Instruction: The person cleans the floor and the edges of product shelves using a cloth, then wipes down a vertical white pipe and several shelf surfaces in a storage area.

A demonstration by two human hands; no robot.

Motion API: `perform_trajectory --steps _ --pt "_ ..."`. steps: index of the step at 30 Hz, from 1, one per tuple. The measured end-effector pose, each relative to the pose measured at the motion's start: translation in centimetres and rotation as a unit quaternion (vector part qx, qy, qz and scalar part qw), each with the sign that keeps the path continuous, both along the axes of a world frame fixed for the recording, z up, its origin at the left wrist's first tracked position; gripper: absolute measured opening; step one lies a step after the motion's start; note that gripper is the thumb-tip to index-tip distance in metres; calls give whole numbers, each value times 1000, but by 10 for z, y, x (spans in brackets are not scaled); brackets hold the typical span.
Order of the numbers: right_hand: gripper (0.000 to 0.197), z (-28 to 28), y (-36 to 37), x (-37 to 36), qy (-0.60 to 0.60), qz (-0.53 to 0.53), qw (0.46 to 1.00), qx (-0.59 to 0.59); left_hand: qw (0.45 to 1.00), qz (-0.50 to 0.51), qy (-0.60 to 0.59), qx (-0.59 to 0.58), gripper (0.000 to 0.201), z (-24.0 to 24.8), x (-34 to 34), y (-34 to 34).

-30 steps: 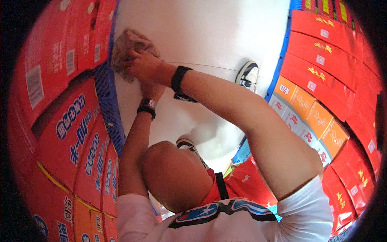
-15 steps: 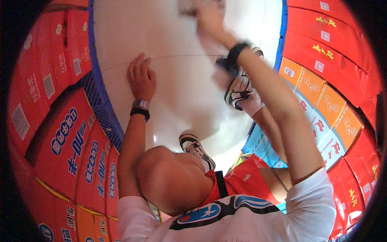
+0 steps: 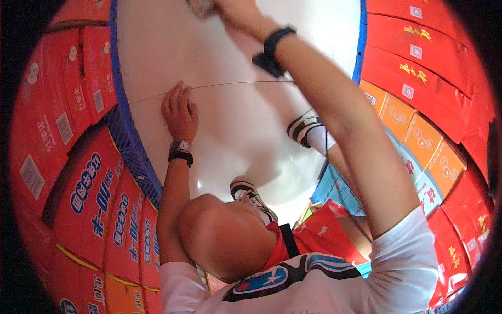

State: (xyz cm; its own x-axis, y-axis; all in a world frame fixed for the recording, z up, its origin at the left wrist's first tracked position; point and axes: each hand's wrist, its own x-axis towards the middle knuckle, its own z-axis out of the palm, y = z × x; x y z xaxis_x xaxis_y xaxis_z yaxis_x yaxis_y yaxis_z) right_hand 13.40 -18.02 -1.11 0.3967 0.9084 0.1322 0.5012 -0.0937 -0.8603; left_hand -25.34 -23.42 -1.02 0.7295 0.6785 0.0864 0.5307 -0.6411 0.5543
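Note:
My left hand rests on the glossy white floor, fingers stretched out and slightly apart, near a thin seam line. It holds nothing. At the upper edge of the view my right hand is closed on a crumpled greyish cloth, pressed against or just over the floor. Motion blurs the cloth, and the frame cuts part of it off. My right forearm reaches far forward across the floor.
Stacked red cartons line the left side behind a blue edge. Red cartons, orange cartons and light blue cartons stand on the right. My bent knee and black-and-white shoes are close in.
My right hand has swept left with the greyish cloth along the upper part of the floor. My left hand stays spread on the floor. The view has shifted slightly.

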Motion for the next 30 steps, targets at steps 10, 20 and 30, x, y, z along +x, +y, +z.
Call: perform_trajectory --steps 10,20,30 --pt "70 57 -130 -131 -225 -63 959 -160 999 23 33 36 47 -4 -55 4" --pt "64 43 -243 117 -249 -129 922 -269 996 -1 60 60 48 5 -28 -6" --pt "77 21 -301 13 -269 -238 901 -242 995 3 70 75 46 7 -20 -6"
